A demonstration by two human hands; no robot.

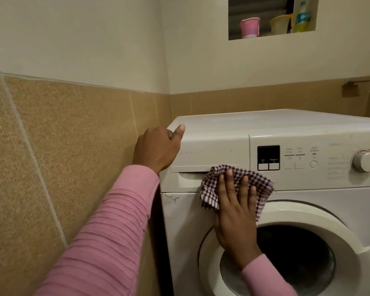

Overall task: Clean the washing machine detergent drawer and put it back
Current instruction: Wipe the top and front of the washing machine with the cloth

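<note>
The white washing machine stands in a tiled corner. Its detergent drawer sits pushed in at the top left of the front panel, with a recessed handle slot beneath. My right hand presses a dark checked cloth flat against the right end of that slot and the panel edge, fingers straight. My left hand holds the machine's top left corner. Its thumb lies on the top edge and its fingers are curled out of sight at the side.
The round door with dark glass is below my right hand. A display, buttons and a dial lie to the right. The tiled wall is close on the left. A wall niche holds a pink cup, a yellow cup and a bottle.
</note>
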